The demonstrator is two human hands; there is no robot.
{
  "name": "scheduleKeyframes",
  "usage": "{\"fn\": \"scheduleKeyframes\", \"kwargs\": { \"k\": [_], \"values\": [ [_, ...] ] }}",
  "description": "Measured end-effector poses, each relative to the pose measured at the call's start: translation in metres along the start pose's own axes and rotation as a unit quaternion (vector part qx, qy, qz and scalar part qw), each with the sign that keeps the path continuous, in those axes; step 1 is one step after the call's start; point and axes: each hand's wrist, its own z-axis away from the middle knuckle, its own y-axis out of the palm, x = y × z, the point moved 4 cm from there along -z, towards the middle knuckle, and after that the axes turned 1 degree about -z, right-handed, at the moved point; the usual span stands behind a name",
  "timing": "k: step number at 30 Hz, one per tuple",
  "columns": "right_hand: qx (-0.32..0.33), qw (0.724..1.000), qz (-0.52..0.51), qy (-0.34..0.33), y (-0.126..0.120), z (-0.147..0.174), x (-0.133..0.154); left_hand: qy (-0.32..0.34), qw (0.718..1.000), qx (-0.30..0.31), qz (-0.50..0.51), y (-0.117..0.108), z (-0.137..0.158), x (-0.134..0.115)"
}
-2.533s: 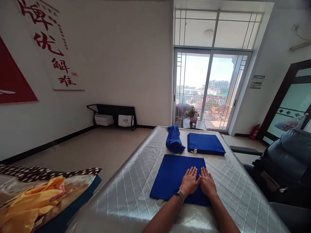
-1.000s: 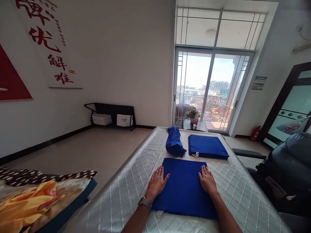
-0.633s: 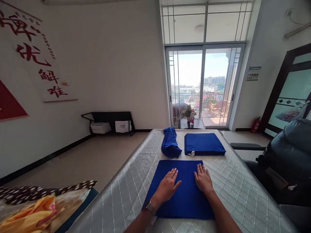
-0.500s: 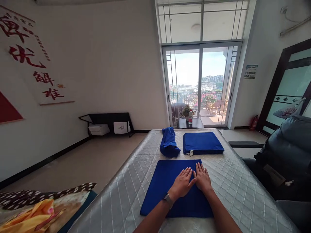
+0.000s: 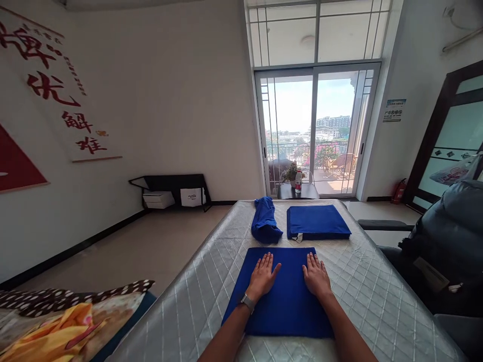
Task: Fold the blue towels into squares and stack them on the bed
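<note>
A flat blue cloth, folded into a rectangle, lies on the silvery quilted mattress. My left hand rests flat on its left half, fingers stretched out and thumb apart, with a watch at the wrist. Over by the cloth's right edge, my right hand also lies flat, fingers extended. Neither hand grips anything. Beyond the cloth sits a neat stack of folded blue cloth with a small white tag at its near edge. Left of that stack is a crumpled blue cloth bundle.
A dark armchair stands close to the mattress's right side. Patterned bedding is at the lower left. Past the far end are a small table with a bottle and sliding glass doors. A black rack stands by the wall.
My left hand has slid left across the blue cloth, away from my right hand. My right hand stays near the right edge. The view has shifted slightly.
</note>
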Motion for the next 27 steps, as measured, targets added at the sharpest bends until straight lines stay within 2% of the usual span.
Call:
{"fn": "scheduleKeyframes", "kwargs": {
  "k": [4,8,11,17,23,27],
  "values": [
    [-0.001,1.0,0.007,0.006,0.002,-0.001,-0.002,-0.031,0.999,-0.01,-0.028,0.005,0.012,0.062],
    [-0.001,1.0,0.016,0.007,0.004,-0.003,-0.003,-0.066,0.997,-0.035,-0.008,0.008,0.019,0.088],
    [0.006,1.0,0.024,0.011,0.004,-0.004,-0.003,-0.097,0.994,-0.044,0.016,0.005,0.018,0.09],
    [0.019,0.998,0.058,0.02,0.001,-0.005,0.0,-0.096,0.994,-0.035,0.036,0.0,0.016,0.088],
    [0.007,0.996,0.087,0.001,-0.014,-0.026,0.009,-0.107,0.992,-0.05,0.041,-0.002,0.016,0.086],
    [0.005,0.997,0.078,-0.003,-0.01,-0.038,0.01,-0.101,0.993,-0.049,0.045,-0.002,0.017,0.086]
  ]
}}
